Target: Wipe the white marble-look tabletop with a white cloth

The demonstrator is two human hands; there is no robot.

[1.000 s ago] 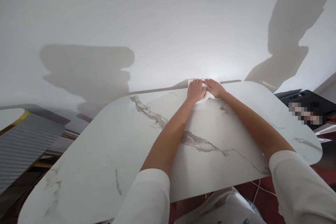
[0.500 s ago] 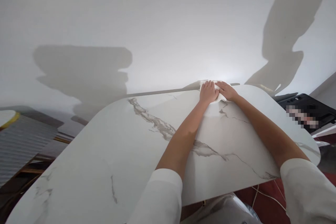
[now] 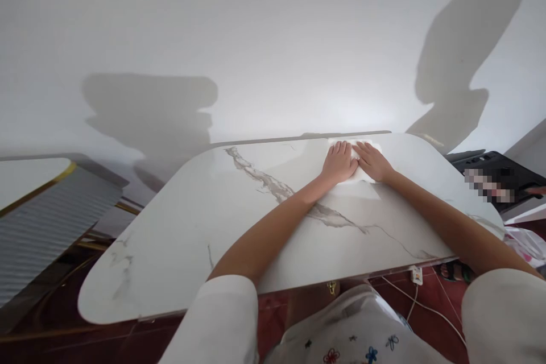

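Both arms reach out over a white marble-patterned table (image 3: pixel 170 227) to its far side by the wall. My left hand (image 3: pixel 340 161) lies flat on a white cloth (image 3: pixel 364 177), fingers stretched forward. Close beside it, my right hand (image 3: pixel 372 160) presses flat on the same cloth, its fingers pointing forward and left. The thumbs nearly meet. Most of the cloth is hidden under the palms; a little shows between the hands and around their edges.
A white wall (image 3: pixel 273 57) with shadows rises behind the table. At left stands another white-topped piece (image 3: pixel 29 179) with a gold edge and ribbed side. A black case-like object (image 3: pixel 490 162) is at right. Below are a power strip (image 3: pixel 417 275) and cable on the red floor.
Both hands have slid the cloth slightly back from the wall, toward me. My elbows are spread wider, and the view has shifted back, showing more of the table's near edge and floor.
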